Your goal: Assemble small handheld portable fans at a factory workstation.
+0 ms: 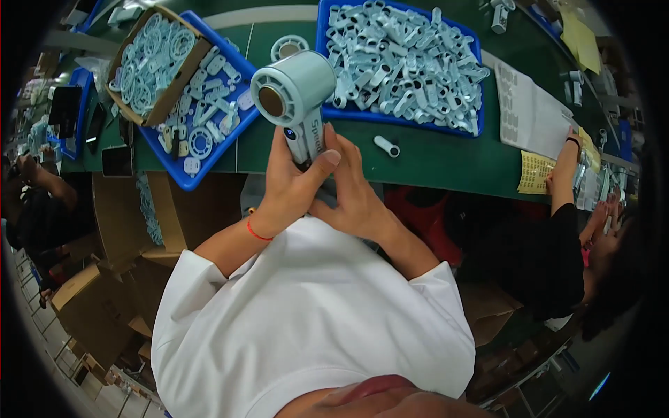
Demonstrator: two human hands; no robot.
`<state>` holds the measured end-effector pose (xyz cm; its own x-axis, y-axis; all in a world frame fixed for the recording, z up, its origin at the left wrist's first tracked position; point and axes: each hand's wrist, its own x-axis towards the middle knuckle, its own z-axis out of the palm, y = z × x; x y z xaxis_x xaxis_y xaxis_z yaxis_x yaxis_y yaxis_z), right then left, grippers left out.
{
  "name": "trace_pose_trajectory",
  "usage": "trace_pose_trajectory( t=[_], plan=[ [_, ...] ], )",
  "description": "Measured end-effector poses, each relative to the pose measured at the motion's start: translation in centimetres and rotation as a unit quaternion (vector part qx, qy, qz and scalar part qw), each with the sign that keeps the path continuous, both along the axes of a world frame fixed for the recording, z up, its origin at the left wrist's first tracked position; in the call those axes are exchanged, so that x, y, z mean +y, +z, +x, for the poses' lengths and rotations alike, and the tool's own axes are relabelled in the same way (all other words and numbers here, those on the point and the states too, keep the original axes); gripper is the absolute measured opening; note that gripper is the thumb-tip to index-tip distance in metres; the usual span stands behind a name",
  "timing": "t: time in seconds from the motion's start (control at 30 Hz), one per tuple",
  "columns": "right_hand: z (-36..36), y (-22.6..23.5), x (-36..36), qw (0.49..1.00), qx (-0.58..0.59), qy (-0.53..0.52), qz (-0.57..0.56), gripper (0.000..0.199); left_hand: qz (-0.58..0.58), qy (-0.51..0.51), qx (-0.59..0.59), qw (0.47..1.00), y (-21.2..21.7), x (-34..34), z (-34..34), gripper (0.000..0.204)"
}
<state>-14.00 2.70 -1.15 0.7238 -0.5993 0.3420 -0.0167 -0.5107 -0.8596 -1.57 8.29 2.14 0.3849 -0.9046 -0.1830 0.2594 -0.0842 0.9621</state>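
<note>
A pale blue-green handheld fan (pixel 300 80) stands upright between my hands, its round head above the table and its handle pointing down toward me. Fingers of my left hand (pixel 287 187) wrap the handle from the left, the thumb lying across its front. On the other side my right hand (pixel 357 189) presses against the handle with its fingers. My palms partly hide the handle's lower end. Just behind the fan head lies a pale ring-shaped part (pixel 288 47). A loose pale handle piece (pixel 386 146) rests on the green table (pixel 446 155) to the right.
A blue tray (pixel 404 122) heaped with pale handle pieces stands at the far right. To the left, another blue tray (pixel 187 180) holds mixed parts, with a cardboard box (pixel 132 118) of rings over it. A co-worker's arm (pixel 563 171) reaches toward a yellow sheet (pixel 535 172).
</note>
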Motion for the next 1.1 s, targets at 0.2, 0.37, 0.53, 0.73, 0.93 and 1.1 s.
trace_pose_trajectory(
  t=[0.2, 0.37, 0.53, 0.73, 0.93, 1.1],
  plan=[
    [-3.6, 1.3, -8.4, 0.976, 0.039, -0.216, -0.004, 0.026, -0.057, 0.044, -0.437, 0.896, 0.6, -18.9, 15.2, 0.045],
    [-3.7, 2.0, -11.2, 0.968, 0.082, -0.225, -0.074, 0.022, 0.194, 0.077, -0.571, 0.794, -6.8, -32.7, 24.9, 0.049],
    [-3.3, 0.8, -11.5, 0.97, 0.072, -0.223, -0.059, 0.02, 0.0, 0.072, -0.782, 0.619, -5.2, -38.8, 18.3, 0.068],
    [-1.5, 2.5, -14.0, 0.973, 0.095, -0.198, -0.074, 0.02, 0.069, -0.117, -0.75, 0.647, -8.3, -45.8, 14.8, 0.055],
    [0.2, 2.7, -19.9, 0.966, 0.116, -0.21, -0.096, 0.021, -0.085, -0.115, -0.766, 0.626, -5.6, -42.1, 16.8, 0.036],
    [1.7, -0.2, -37.3, 0.81, 0.287, -0.415, -0.301, 0.056, 0.081, -0.102, -0.669, 0.732, 1.9, -30.8, 16.1, 0.046]
  ],
)
